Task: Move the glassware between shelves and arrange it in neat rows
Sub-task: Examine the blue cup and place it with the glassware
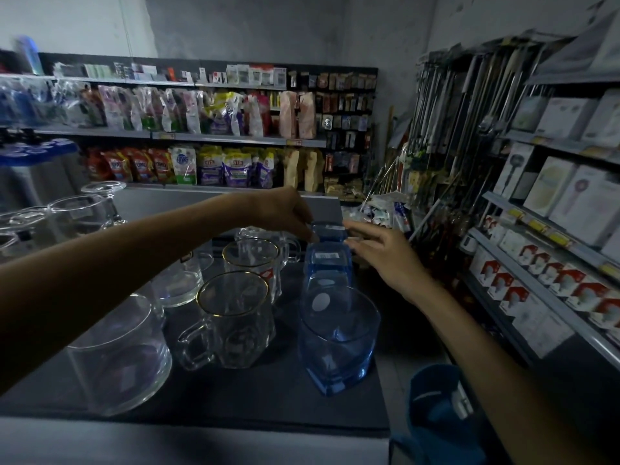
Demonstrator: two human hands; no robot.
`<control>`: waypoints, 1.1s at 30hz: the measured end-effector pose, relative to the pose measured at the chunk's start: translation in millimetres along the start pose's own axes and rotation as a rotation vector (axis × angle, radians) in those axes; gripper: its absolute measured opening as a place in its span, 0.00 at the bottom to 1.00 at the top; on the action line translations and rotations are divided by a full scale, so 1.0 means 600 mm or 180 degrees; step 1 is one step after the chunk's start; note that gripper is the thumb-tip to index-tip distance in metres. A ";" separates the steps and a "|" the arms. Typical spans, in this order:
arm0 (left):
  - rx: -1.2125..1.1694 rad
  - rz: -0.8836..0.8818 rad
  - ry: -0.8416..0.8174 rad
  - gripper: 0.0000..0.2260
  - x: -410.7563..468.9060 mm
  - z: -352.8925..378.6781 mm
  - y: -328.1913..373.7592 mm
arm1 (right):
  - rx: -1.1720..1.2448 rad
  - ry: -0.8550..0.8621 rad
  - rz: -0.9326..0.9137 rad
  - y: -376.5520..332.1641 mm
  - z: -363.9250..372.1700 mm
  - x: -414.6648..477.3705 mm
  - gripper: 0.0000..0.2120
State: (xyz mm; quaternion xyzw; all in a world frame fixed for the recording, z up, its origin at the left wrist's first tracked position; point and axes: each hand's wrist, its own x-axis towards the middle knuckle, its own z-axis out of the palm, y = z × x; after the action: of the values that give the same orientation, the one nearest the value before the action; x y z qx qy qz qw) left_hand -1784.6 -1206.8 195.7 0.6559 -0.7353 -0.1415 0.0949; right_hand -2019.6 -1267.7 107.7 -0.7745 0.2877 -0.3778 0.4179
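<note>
far blue square glass tumbler [330, 229], far right on the dark shelf [268, 397]: left hand [285, 213] pinches its rim, right hand [379, 253], fingers straight, steadies it; align it behind the nearer blue tumblers [339, 337].

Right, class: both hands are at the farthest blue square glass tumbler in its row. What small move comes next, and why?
Probably settle the farthest blue square glass tumbler squarely behind the middle blue tumbler, then let go. The left hand pinches its rim, the right hand lies open beside it, and the row otherwise looks lined up.
</note>
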 end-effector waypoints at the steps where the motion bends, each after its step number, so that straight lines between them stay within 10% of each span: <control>1: 0.0013 -0.0011 0.0012 0.18 -0.001 0.000 0.001 | 0.0026 0.0011 0.0001 0.000 -0.004 -0.001 0.21; 33: 0.0090 0.0286 0.0262 0.26 -0.087 0.031 0.039 | 0.0283 -0.0259 -0.0014 -0.028 0.001 -0.093 0.22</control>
State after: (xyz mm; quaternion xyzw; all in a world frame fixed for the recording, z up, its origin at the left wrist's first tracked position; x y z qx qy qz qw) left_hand -1806.4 -1151.3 188.7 0.6288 -0.7615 -0.0996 0.1220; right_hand -2047.5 -1216.5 102.7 -0.7705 0.2516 -0.3594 0.4624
